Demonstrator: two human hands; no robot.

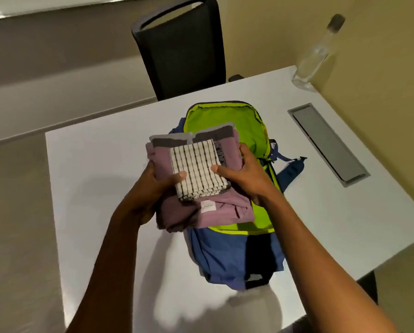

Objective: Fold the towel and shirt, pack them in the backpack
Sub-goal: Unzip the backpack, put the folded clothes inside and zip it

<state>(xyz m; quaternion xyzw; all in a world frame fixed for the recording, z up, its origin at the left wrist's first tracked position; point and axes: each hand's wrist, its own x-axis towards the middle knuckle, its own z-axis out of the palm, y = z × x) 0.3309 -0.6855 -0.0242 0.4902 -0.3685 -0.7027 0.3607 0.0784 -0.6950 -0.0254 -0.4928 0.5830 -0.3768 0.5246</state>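
Note:
A folded white towel with thin black stripes (198, 168) lies on top of a folded mauve shirt (215, 212) with a grey and dark collar band. Both hands hold this stack in the air above the open backpack (227, 255), which is blue outside with a bright lime lining (225, 116) and lies flat on the white table (100, 164). My left hand (157, 186) grips the stack's left side, thumb pressed on the towel. My right hand (244, 174) grips the right side, thumb on the towel too.
A black chair (181, 46) stands behind the table's far edge. A clear glass bottle (316, 54) stands at the far right corner. A grey cable hatch (328, 143) is set into the tabletop right of the backpack. Backpack straps (292, 167) trail to the right.

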